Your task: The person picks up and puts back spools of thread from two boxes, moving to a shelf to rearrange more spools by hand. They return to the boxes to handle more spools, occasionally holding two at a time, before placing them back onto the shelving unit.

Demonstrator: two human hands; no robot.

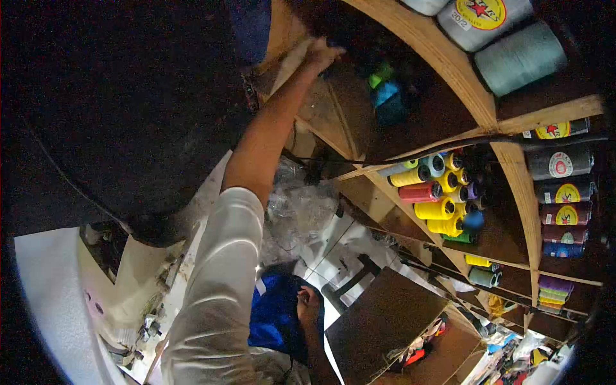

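Note:
My left arm, in a white sleeve, stretches up to a dark shelf compartment. My left hand [323, 54] is at its wooden edge, fingers drawn together; what they hold, if anything, is lost in shadow. Farther inside that compartment lie dim green and blue thread spools [386, 93]. Low in the view, my right hand [308, 304] hangs beside blue cloth [276, 321], its fingers loosely bent and apart, with nothing visible in them.
Wooden shelves [523, 199] hold yellow thread spools [435, 208], a red spool [420, 192] and large grey cones [521, 58]. A black cable [443, 149] crosses in front. Clear plastic [292, 205] lies below my arm. A brown board [385, 321] stands at lower right.

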